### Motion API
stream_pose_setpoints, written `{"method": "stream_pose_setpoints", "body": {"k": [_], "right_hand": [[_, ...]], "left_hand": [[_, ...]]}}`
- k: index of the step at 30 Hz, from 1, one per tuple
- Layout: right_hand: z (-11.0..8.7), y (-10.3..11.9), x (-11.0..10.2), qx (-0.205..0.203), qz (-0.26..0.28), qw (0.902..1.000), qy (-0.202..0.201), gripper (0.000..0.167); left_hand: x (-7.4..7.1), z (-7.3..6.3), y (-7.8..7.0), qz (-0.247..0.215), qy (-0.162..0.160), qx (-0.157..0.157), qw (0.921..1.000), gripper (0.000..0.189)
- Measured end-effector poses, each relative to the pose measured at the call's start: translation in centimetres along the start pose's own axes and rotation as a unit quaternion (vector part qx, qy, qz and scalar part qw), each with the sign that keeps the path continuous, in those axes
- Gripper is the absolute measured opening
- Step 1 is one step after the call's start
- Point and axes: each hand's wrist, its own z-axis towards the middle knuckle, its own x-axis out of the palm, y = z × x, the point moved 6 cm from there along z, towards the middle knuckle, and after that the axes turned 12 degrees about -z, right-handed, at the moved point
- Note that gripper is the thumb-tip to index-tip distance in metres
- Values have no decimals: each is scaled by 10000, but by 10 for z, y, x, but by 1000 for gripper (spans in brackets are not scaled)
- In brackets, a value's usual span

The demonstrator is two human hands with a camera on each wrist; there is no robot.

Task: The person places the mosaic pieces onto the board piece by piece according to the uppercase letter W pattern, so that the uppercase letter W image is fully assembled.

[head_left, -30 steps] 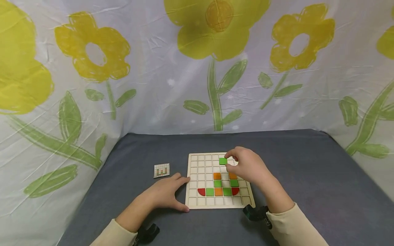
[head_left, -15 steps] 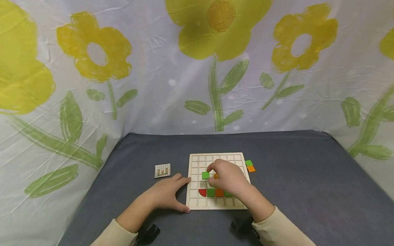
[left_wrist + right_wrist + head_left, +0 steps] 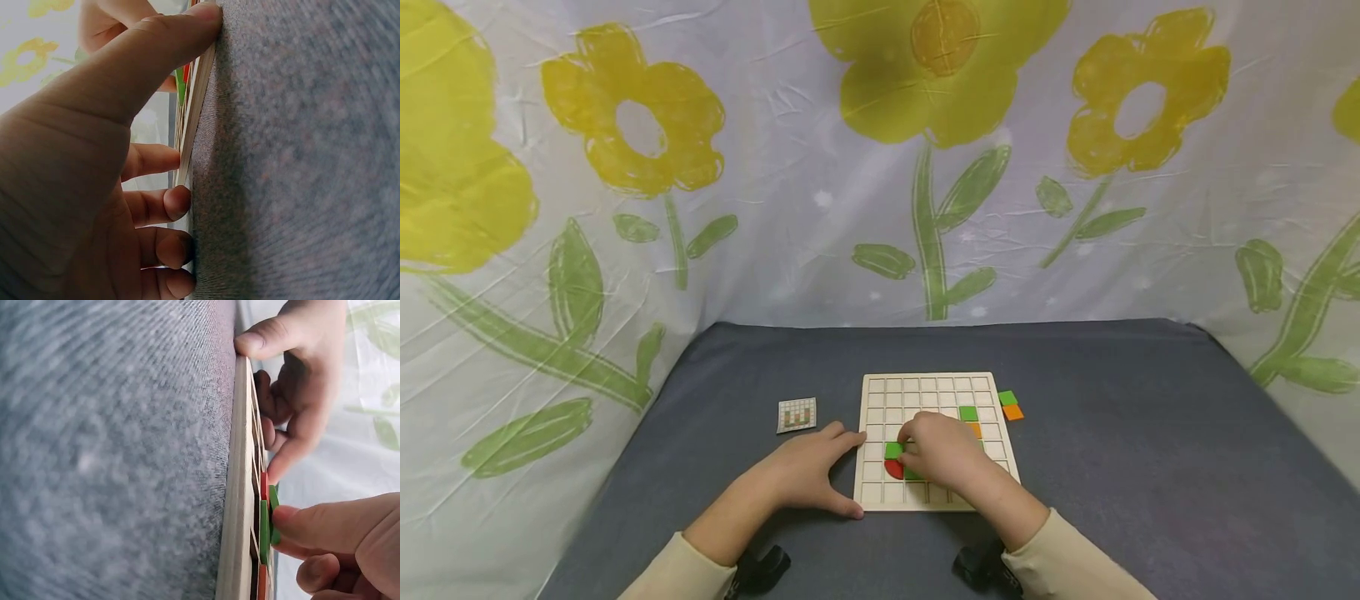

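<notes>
My right hand (image 3: 942,454) pinches a green square tile (image 3: 893,451) between thumb and finger, low over the near left part of the wooden grid board (image 3: 880,497). In the right wrist view that tile (image 3: 274,499) is tilted just above the row of laid tiles. A red rounded tile (image 3: 894,470) sits in the grid right below it, with another green tile (image 3: 913,475) beside it. My left hand (image 3: 805,467) rests at the board's left side, thumb at the near corner and index finger at the edge. My right hand covers much of the pattern.
A small printed pattern card (image 3: 797,415) lies left of the board. At the board's right edge lie a loose green tile (image 3: 1007,397) and an orange tile (image 3: 1012,412). A dark cloth (image 3: 1150,467) covers the table, with a flowered curtain (image 3: 760,208) behind.
My right hand has carried the green tile from the board's far right part toward the near left, down beside the red tile. The left hand stays at the board's edge.
</notes>
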Motion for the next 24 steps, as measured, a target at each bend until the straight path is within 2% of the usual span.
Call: {"method": "stream_pose_setpoints", "body": {"k": [15,24], "right_hand": [[0,-4,2,-66,20,9998,-200,12],[0,-3,2,-88,-191,9990,-396,16]], "left_hand": [[0,1,2,-3,31,-41,10000,106],[-1,0,-1,-4,-29,-17,10000,104]]}}
